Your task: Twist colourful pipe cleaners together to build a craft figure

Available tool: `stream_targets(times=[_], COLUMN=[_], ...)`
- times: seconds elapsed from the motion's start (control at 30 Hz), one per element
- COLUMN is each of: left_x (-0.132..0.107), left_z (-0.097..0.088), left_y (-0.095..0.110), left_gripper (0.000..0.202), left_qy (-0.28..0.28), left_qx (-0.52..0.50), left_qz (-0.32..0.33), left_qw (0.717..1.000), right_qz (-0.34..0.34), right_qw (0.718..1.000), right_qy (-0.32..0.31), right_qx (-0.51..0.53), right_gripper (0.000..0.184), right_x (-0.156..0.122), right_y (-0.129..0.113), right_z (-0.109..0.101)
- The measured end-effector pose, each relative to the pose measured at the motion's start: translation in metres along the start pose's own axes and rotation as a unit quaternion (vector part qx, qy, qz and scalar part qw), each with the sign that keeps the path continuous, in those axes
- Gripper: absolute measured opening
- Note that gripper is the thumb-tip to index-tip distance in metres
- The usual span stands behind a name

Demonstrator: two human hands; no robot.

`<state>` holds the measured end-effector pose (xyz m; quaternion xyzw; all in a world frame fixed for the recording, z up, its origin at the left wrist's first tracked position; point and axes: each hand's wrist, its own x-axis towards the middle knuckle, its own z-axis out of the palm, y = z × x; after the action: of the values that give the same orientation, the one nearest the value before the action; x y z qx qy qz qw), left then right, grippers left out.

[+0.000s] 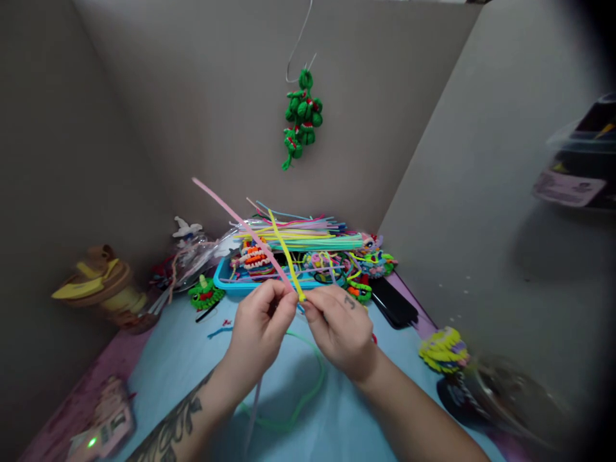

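Note:
My left hand (pixel 262 321) is closed, thumb against fingers, in a pinch on a long pink pipe cleaner (pixel 231 213) that slants up to the left. Close beside it, my right hand (pixel 342 327) pinches a yellow pipe cleaner (pixel 283 249), whose free end points up. The two stems come together at the fingertips, where the yellow one has a small bend or wrap; the exact join is partly hidden. Beneath the hands, a mint green pipe cleaner (pixel 315 385) curves in a loop on the blue cloth (pixel 183 366). A lilac strand (pixel 254 407) hangs below my left hand.
Behind the hands stands a blue tray (pixel 226 282) of colourful pieces, with many pipe cleaners (pixel 332 242) across it. Green figures (pixel 303 115) hang on a wire. A black phone (pixel 394 305) and yellow fuzzy piece (pixel 443 350) lie right; a green figure (pixel 206 294) sits left.

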<state>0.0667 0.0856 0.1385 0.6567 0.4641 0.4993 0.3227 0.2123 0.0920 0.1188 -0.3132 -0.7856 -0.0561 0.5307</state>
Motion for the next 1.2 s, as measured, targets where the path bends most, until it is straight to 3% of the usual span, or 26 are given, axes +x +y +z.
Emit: stream_targets(times=[0.3,0.4,0.5,0.6,0.83,0.93,1.1,1.2], left_x=[0.009,0.011,0.012,0.012,0.013,0.012,0.013,0.012], left_z=[-0.004,-0.004,-0.006,-0.007,-0.005,-0.004,-0.003,-0.007], left_y=[0.001,-0.002,-0.002,-0.001,-0.004,-0.007,-0.008,-0.005], left_gripper=[0.027,0.025,0.023,0.02,0.014,0.014,0.028,0.034], left_qy=[-0.103,-0.092,-0.048,-0.047,-0.076,-0.07,-0.062,-0.036], left_qx=[-0.1,-0.08,-0.018,0.012,-0.048,-0.083,-0.15,-0.162], left_qz=[-0.095,-0.082,-0.031,0.004,-0.021,-0.028,-0.047,-0.02], left_qw=[0.985,0.989,0.998,0.999,0.996,0.994,0.986,0.986], right_qz=[0.016,0.083,0.216,0.314,0.361,0.354,0.299,0.234], right_qw=[0.999,0.992,0.951,0.892,0.84,0.855,0.926,0.957], right_qy=[-0.024,-0.029,-0.062,-0.082,-0.152,-0.135,-0.061,-0.035], right_qx=[0.014,0.087,0.214,0.316,0.376,0.355,0.222,0.17], right_gripper=[0.012,0.011,0.009,0.014,0.029,0.028,0.015,0.011], right_x=[0.002,0.004,0.008,0.012,0.017,0.016,0.011,0.011], right_y=[0.004,0.008,0.01,0.011,0.012,0.009,0.0,-0.006], right_z=[-0.001,0.001,0.002,0.001,-0.003,-0.002,0.005,0.006])
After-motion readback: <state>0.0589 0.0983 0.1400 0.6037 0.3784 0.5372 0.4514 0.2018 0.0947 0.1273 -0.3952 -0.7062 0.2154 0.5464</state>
